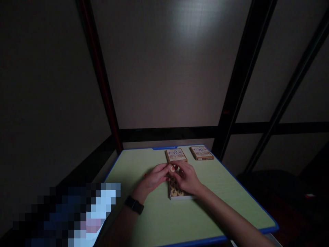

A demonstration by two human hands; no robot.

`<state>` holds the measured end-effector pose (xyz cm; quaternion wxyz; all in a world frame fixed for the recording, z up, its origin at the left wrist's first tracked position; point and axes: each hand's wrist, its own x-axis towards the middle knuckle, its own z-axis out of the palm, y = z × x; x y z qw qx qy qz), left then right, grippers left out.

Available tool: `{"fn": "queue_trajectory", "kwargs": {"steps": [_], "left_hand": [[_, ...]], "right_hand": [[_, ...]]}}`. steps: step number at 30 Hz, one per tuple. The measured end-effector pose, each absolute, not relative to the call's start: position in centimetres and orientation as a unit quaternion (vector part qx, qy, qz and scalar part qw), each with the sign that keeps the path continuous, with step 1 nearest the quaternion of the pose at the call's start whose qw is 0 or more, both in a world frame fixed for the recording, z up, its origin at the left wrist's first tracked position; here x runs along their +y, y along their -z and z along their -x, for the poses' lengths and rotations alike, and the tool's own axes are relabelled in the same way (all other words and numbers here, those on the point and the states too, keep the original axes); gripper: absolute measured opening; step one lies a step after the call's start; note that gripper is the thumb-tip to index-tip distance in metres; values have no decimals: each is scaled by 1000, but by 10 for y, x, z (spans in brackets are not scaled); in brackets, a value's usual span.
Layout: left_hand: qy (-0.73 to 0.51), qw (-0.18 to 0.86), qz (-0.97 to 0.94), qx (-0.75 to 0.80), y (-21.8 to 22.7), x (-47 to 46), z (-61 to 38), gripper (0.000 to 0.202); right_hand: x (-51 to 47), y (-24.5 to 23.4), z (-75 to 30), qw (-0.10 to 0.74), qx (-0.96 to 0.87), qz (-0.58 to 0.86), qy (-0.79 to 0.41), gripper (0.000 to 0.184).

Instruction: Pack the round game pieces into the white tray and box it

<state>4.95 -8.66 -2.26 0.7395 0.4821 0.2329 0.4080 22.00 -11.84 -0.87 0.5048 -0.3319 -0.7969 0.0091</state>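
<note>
One small, round, cream disc with a red marking (172, 168) is pinched in the fingertips of the left hand (155, 176), near a shallow white-walled box (181, 198) of pale, dark-marked discs (174, 192), held so, I judge, to keep its face exposed. I cannot tell whether the right hand (188, 176), fingers curled close, grips it too.

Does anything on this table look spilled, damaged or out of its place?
Nothing plainly stands out on the green table: round pieces sit inside the open box, and the left hand and right hand hold another piece.
</note>
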Motion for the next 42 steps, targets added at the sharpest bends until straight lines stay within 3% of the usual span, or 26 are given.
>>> {"fn": "queue_trajectory", "kwargs": {"steps": [13, 20, 24, 34, 42], "left_hand": [[-402, 687, -540, 273, 21, -88, -58, 44], [-441, 633, -541, 334, 27, -80, -53, 44], [-438, 630, -542, 342, 27, -82, -54, 44], [-440, 640, -544, 319, 19, -88, -56, 39], [-439, 649, -537, 312, 22, -86, -57, 43]], "right_hand": [[-129, -5, -266, 427, -810, 401, -33, 13], [-148, -6, -287, 178, -824, 538, -32, 9], [-148, 0, -271, 103, -806, 583, -1, 13], [-145, 2, -268, 92, -790, 606, 12, 28], [-142, 1, -267, 88, -781, 618, 18, 24]]}}
